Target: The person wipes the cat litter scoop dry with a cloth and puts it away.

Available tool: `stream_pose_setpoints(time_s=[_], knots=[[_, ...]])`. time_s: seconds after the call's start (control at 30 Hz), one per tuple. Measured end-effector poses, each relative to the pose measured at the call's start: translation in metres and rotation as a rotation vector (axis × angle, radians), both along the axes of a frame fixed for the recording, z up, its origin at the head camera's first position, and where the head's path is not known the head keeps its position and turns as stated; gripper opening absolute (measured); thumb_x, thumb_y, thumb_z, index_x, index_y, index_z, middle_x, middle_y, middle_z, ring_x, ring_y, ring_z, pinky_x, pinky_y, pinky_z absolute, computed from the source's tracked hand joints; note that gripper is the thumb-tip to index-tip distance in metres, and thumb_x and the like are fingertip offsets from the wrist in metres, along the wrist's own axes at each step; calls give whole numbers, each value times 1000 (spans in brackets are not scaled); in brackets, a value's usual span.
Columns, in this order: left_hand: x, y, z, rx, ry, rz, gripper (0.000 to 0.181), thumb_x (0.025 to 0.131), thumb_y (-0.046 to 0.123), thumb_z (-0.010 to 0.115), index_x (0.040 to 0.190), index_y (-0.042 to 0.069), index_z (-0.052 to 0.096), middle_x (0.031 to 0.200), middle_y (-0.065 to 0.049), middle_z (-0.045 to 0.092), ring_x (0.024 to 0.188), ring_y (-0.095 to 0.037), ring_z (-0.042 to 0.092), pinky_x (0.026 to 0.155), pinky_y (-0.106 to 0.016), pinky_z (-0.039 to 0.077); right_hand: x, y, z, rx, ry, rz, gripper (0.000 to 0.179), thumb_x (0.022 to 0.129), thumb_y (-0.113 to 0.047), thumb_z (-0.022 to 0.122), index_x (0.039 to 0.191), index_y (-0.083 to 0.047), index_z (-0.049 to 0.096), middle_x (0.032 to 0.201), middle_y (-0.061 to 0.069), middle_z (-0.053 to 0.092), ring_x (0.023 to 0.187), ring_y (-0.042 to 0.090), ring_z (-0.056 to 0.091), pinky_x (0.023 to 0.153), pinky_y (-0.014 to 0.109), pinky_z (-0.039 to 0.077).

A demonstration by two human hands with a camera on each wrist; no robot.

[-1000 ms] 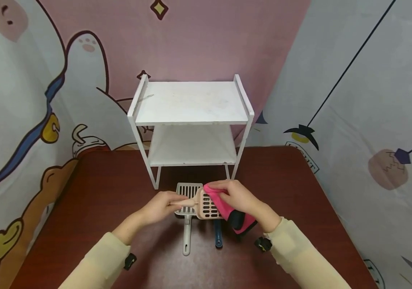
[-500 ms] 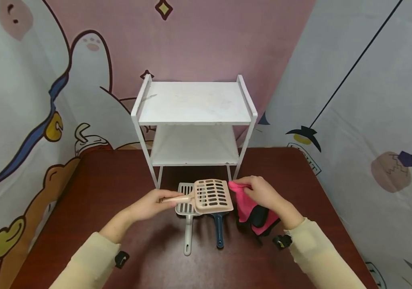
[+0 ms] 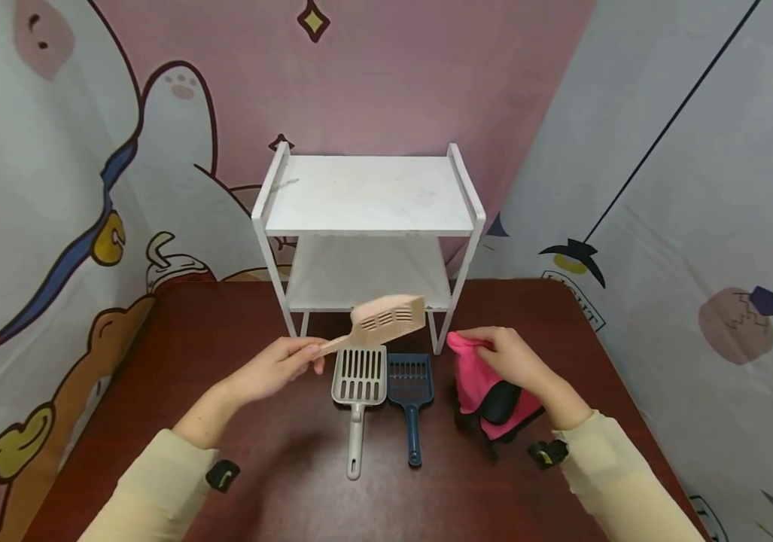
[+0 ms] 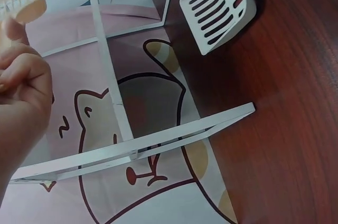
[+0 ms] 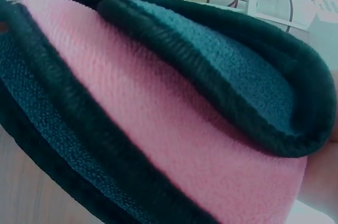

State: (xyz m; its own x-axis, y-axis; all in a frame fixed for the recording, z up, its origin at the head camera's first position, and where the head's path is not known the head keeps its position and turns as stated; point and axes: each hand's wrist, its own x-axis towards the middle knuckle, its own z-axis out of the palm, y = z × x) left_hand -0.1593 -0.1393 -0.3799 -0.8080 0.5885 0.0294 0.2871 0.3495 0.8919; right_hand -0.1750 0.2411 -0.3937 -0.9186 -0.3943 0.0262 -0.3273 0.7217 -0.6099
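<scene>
My left hand (image 3: 281, 369) pinches the handle of a beige slotted litter scoop (image 3: 389, 320), raised in front of the white rack with its head tilted. The left wrist view catches this hand (image 4: 24, 86) and part of the scoop (image 4: 33, 10). A pink fuzzy cloth (image 3: 476, 384) with dark edging hangs bunched from my right hand (image 3: 508, 357), its top corner pinched. Folds of the cloth (image 5: 132, 97) fill most of the right wrist view. Between the hands, a pale grey litter scoop (image 3: 355, 440) and a dark blue one (image 3: 414, 436) lie side by side on the table.
A white two-tier rack (image 3: 369, 192) stands at the back of the dark red-brown table (image 3: 210, 331). Its front legs come down just beyond the two lying scoops. Cartoon-printed walls (image 3: 664, 173) enclose the table behind and at the sides.
The cloth has come off the beige scoop and moved right with my right hand. My left hand has drawn left, raising and tilting the scoop, so the blue scoop beneath is uncovered.
</scene>
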Motion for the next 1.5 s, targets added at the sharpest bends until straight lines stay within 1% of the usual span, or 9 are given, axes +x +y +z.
stream_pose_setpoints(time_s=[0.07,0.17,0.37,0.5,0.6,0.77,1.07,1.27,1.5], knots=[[1,-1,3,32,-28,10,31,103,16,34,96,-2,59,66,-2,45,53,-3,34,47,-20,30,0,2,1,2,3,-10,37,86,8,52,122,1,60,108,20,63,60,11,43,53,20,39],[1,-1,8,76,-51,29,35,103,18,31,91,-2,56,66,-2,44,53,-4,34,48,-20,30,0,5,2,4,-9,-25,37,87,7,52,122,1,60,106,20,62,55,11,41,50,20,38],[-1,-2,16,112,-73,57,42,104,24,28,87,-3,55,67,-2,45,54,-6,35,49,-21,30,0,9,2,13,-44,-24,37,87,6,51,124,2,58,112,23,61,65,13,46,54,20,40],[-3,-1,21,147,-88,54,45,104,26,27,104,-6,59,71,-1,48,55,-7,36,50,-22,31,0,11,-1,7,-64,-30,38,87,7,50,125,3,57,113,23,60,64,13,47,54,20,41],[-3,-1,25,175,-98,51,46,104,25,26,117,-7,56,73,0,49,56,-7,35,50,-22,31,0,12,-3,4,-71,-28,38,87,7,49,124,2,57,111,23,61,59,12,46,53,20,40],[-4,-2,33,192,-114,77,47,104,30,28,117,-6,56,72,0,48,57,-6,37,51,-23,32,0,11,-5,5,-61,-11,38,87,7,50,123,3,58,109,22,62,63,12,46,54,20,40],[-6,-5,45,196,-94,109,52,103,37,26,116,-4,55,73,0,47,57,-8,36,52,-24,32,-1,10,-6,1,-53,2,37,87,8,50,123,2,58,106,20,62,63,12,46,54,20,40],[-9,-5,53,244,-87,109,56,102,42,25,125,-3,51,74,1,47,57,-8,35,51,-24,31,0,10,-8,1,-47,4,37,87,8,51,123,2,59,104,19,62,60,11,45,53,20,39],[-12,-6,60,278,-69,136,52,103,36,26,127,-4,48,72,5,46,57,-6,35,51,-23,30,1,11,-9,-2,-41,9,37,86,7,52,122,2,59,103,19,61,59,11,44,52,20,39]])
